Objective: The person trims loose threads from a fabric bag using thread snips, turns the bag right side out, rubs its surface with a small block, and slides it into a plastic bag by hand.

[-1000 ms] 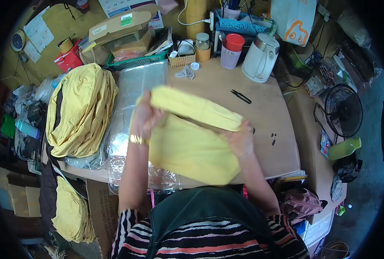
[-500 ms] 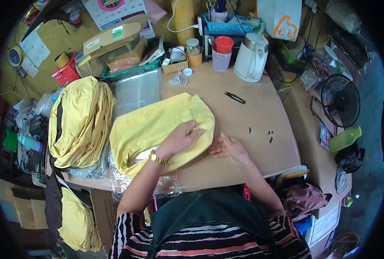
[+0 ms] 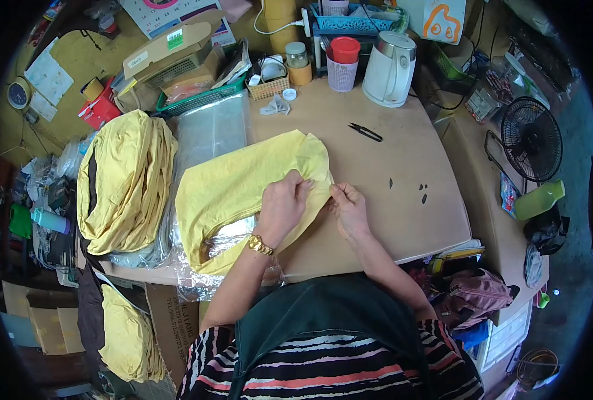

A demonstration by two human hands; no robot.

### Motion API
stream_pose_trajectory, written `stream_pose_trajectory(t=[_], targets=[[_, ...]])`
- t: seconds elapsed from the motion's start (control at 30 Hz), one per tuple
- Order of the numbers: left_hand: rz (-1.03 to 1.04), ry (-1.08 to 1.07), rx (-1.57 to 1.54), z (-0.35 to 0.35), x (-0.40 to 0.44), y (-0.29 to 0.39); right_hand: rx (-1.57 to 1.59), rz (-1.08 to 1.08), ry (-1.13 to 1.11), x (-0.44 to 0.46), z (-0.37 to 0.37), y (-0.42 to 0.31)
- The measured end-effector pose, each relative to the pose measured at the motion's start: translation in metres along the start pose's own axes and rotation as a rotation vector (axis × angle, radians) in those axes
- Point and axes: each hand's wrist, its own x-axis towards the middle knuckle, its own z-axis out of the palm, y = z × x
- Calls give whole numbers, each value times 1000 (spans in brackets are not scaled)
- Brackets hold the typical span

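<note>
A yellow fabric piece (image 3: 243,170) lies in front of me, with an oval opening near its lower left. My left hand (image 3: 284,205), with a gold watch at the wrist, is closed on the cloth toward its right end. Thumb and fingers of my right hand (image 3: 348,210) pinch the right edge of the same piece. Small folds run through the fabric between the two hands. Clear plastic (image 3: 233,233) shows through the opening and below the cloth.
A stack of yellow fabric (image 3: 126,183) stands at the left on the brown table (image 3: 403,160). Black thread snips (image 3: 365,132) and several small dark scraps (image 3: 424,193) lie to the right. A white kettle (image 3: 390,70) and baskets line the back; a fan (image 3: 531,139) stands far right.
My right hand has gone from open beside the cloth to pinching its right edge. My left hand has shifted slightly right and up, and the cloth's right end is now more creased.
</note>
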Motion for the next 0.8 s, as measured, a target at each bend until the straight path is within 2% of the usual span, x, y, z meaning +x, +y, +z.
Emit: stream_pose_trajectory(t=[0.03, 0.17, 0.23, 0.27, 0.33, 0.37, 0.43, 0.53, 0.67, 0.73, 0.77, 0.8], targets=[[-59, 8, -75, 0, -2, 2, 125, -35, 11, -1, 2, -1], [-67, 64, -9, 11, -6, 1, 253, 25, 124, -1, 14, 3], [-74, 61, 24, 13, -8, 2, 329, 515, 51, -18, 38, -41], [-78, 60, 25, 9, -10, 4, 329, 520, 51, -10, 31, -26], [-103, -136, 122, -1, -16, 10, 298, 321, 23, 9, 13, 5], [-109, -138, 121, -2, -20, 7, 297, 326, 25, 13, 6, 9], [-40, -324, 226, -8, -27, -3, 265, 270, 105, 21, 7, -1], [-63, -452, 241, -27, -37, -5, 195, 255, 134, 39, -8, 8], [-104, -456, 168, -41, -56, -20, 268, 114, 222, 60, -9, 2], [-193, -373, 0, -44, -52, -12, 405, 222, 70, 48, 10, -19], [-157, -269, 14, -36, -53, -18, 405, 225, 64, 35, 18, -24], [-161, -266, 16, -36, -51, -17, 234, 279, -89, 15, 24, -24]])
